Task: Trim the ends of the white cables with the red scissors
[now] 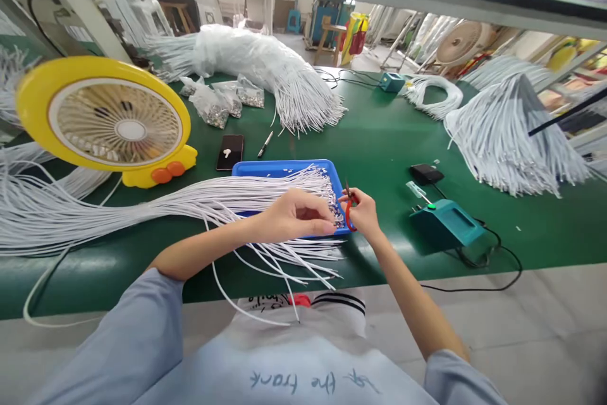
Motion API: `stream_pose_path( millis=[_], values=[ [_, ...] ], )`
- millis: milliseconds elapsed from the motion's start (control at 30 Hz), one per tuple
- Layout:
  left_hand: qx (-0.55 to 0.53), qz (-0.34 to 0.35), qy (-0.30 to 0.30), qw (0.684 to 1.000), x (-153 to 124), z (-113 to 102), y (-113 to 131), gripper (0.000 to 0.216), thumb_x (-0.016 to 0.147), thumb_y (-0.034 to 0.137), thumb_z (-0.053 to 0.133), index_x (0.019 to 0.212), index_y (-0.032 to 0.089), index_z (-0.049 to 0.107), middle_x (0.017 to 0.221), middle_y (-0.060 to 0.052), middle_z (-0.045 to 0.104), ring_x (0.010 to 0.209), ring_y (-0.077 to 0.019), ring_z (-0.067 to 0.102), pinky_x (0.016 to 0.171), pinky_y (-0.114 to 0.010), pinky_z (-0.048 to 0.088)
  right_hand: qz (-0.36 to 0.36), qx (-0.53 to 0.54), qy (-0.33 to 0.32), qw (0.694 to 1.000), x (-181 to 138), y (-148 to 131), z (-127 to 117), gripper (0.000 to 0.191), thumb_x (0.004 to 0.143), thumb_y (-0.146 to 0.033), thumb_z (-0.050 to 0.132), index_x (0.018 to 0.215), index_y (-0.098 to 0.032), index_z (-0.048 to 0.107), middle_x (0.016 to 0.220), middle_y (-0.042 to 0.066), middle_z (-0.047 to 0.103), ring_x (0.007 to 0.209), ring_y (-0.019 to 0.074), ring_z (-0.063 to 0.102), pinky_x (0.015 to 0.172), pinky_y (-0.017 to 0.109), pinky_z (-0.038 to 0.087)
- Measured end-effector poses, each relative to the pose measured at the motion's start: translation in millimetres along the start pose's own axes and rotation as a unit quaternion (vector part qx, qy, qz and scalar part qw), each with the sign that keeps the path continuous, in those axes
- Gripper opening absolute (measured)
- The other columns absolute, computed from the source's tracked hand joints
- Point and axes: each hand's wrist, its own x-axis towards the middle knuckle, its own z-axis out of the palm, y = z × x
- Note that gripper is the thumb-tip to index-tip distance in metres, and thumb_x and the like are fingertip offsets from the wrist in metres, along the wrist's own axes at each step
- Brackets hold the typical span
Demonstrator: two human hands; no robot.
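My left hand [296, 214] is closed in a pinch on the ends of thin white cables [199, 199] that fan across a blue tray [284, 169]. My right hand [363, 210] is closed round small red-handled snips [348, 210], their tips pointing up beside the cable ends. The two hands nearly touch over the tray's right edge. More loose white cables [294, 259] spill off the green table [379, 139] toward my lap.
A yellow desk fan [107, 120] stands at the left. A phone [230, 151] and a pen [264, 144] lie behind the tray. A teal box [446, 223] with a black lead sits to the right. Large white cable bundles [265, 70] and small bags [218, 105] lie at the back.
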Motion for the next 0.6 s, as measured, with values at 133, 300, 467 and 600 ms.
stream_pose_path(
  millis=[133, 300, 467, 600],
  values=[
    [-0.019, -0.095, -0.041, 0.994, -15, 16, -9, 0.015, 0.073, 0.024, 0.077, 0.076, 0.010, 0.073, 0.068, -0.007, 0.069, 0.058, -0.0102, 0.059, 0.052, -0.019, 0.045, 0.015, -0.002, 0.032, 0.999, -4, 17, -3, 0.024, 0.069, -0.030, 0.063, 0.088, -0.016, 0.065, 0.073, 0.005, 0.070, 0.067, 0.0182, 0.062, 0.070, 0.030, 0.047],
    [0.095, -0.076, -0.084, 0.989, -45, 44, -15, 0.013, 0.079, 0.021, 0.070, 0.086, 0.011, 0.074, 0.083, -0.012, 0.074, 0.070, -0.0140, 0.066, 0.051, -0.018, 0.045, 0.010, 0.061, 0.110, 0.992, 6, 32, -4, 0.030, 0.071, -0.036, 0.063, 0.093, -0.015, 0.061, 0.075, 0.005, 0.067, 0.064, 0.0156, 0.060, 0.066, 0.029, 0.048],
    [0.208, -0.028, -0.177, 0.961, -62, 68, -37, 0.027, 0.083, 0.011, 0.058, 0.105, 0.013, 0.072, 0.095, -0.010, 0.075, 0.074, -0.0132, 0.068, 0.062, -0.017, 0.052, 0.003, 0.114, 0.191, 0.975, 15, 50, -1, 0.032, 0.069, -0.037, 0.063, 0.092, -0.015, 0.058, 0.072, 0.003, 0.062, 0.060, 0.0136, 0.055, 0.060, 0.028, 0.045],
    [0.224, -0.017, -0.195, 0.955, -67, 88, -63, 0.025, 0.087, 0.013, 0.055, 0.106, 0.011, 0.071, 0.096, -0.010, 0.075, 0.079, -0.0133, 0.069, 0.072, -0.017, 0.054, 0.001, 0.129, 0.204, 0.970, 17, 60, -2, 0.031, 0.066, -0.036, 0.064, 0.090, -0.016, 0.060, 0.071, 0.002, 0.062, 0.059, 0.0136, 0.056, 0.057, 0.027, 0.044]
  ],
)
